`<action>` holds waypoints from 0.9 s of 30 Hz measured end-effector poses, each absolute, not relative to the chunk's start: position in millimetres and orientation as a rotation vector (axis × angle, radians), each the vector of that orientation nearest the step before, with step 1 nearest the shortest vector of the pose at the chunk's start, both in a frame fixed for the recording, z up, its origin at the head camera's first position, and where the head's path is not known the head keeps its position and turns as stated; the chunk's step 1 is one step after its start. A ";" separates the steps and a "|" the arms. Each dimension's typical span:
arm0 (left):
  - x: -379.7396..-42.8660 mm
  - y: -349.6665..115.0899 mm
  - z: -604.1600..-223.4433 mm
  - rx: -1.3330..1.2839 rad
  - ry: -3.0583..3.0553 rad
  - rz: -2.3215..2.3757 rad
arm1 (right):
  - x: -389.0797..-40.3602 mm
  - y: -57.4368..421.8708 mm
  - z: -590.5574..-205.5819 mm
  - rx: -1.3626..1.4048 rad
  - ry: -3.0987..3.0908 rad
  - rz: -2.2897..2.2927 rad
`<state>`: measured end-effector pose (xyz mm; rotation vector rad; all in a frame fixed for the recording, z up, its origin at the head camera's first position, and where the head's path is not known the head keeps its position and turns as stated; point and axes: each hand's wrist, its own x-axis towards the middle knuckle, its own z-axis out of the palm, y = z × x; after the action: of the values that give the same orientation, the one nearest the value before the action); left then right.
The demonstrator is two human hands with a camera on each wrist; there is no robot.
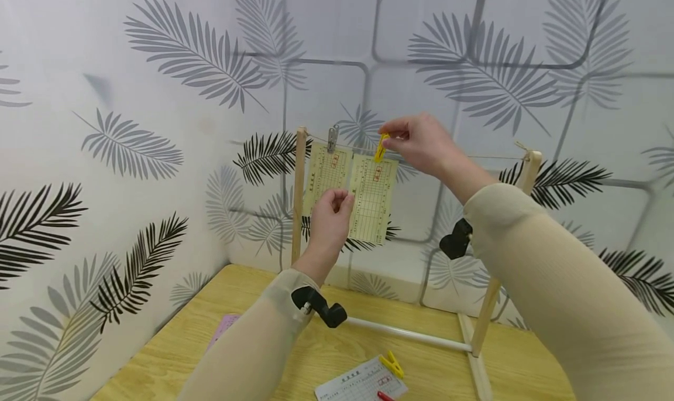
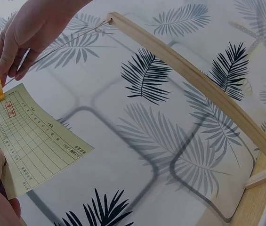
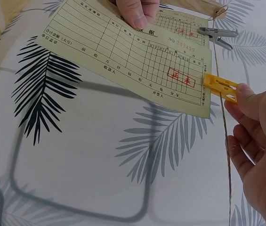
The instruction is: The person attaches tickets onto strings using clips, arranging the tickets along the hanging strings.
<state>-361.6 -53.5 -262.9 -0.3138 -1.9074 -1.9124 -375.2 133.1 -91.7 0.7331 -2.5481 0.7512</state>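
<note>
A yellow-green printed receipt (image 1: pixel 372 205) hangs at a thin string (image 3: pixel 228 155), its top edge in the jaws of a yellow clothespin (image 3: pixel 221 87). My right hand (image 1: pixel 421 143) pinches that clothespin between thumb and fingers. Lower down, my left hand (image 1: pixel 333 216) pinches the receipt's left edge, as the right wrist view shows from above. To the left a second receipt (image 1: pixel 322 170) hangs from the same string by a grey clothespin (image 1: pixel 333 137), partly behind my left hand.
Two wooden posts (image 1: pixel 298 196) carry the string, with a white rod (image 1: pixel 405 333) between their bases. On the wooden table (image 1: pixel 253 278) lie a white form (image 1: pixel 350 383), another yellow clothespin (image 1: pixel 391 364), a red item (image 1: pixel 385 396) and a pink paper (image 1: pixel 223 326). A leaf-patterned wall stands behind.
</note>
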 end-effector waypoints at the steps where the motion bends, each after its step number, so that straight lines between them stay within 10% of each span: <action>1: -361.6 -53.5 -263.0 -0.311 -1.910 -1.912 | -375.4 132.9 -91.7 0.732 -2.551 0.756; 27: -360.4 -54.8 -261.0 -0.305 -1.924 -1.912 | -371.5 133.7 -93.8 0.732 -2.624 0.737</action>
<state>-360.4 -54.8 -261.0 -0.3054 -1.9239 -1.9123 -371.5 133.7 -93.8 0.7324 -2.6238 0.7374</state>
